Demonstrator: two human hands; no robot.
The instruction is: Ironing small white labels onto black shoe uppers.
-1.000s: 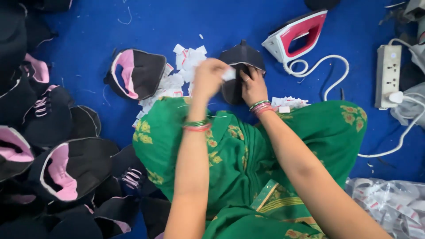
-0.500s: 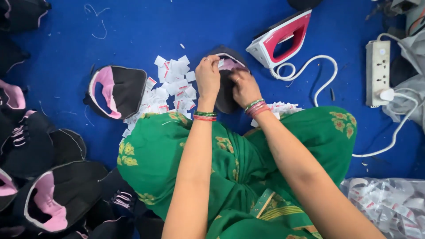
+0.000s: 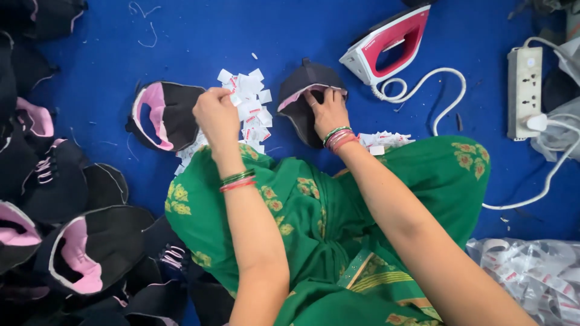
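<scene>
Both hands' fingers pinch labels, shoe upper.

Single head-worn view, looking steeply down, close over the green-clad lap; blue floor fills the frame beyond the lap.

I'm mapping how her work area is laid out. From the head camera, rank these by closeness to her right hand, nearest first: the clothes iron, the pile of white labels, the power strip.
From the right hand:
1. Clothes iron, up and to the hand's right; the pile of white labels, on the left hand's side, looks about as near, too close to call.
2. Power strip, far right edge, clearly farthest.
</scene>
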